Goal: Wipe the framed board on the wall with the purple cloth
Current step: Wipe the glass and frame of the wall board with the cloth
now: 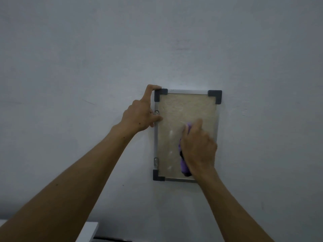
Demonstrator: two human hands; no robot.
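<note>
Head view: right hand (198, 149) presses crumpled purple cloth (183, 165) on board (172, 119).

Two bare forearms, no sleeves, left hand (139, 114), right hand (199, 147)

Plain room, bare grey wall (87, 58)

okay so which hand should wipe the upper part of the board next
The right hand. It already holds the purple cloth against the lower right of the framed board. The left hand grips the frame's upper left edge, apparently steadying it.
</note>
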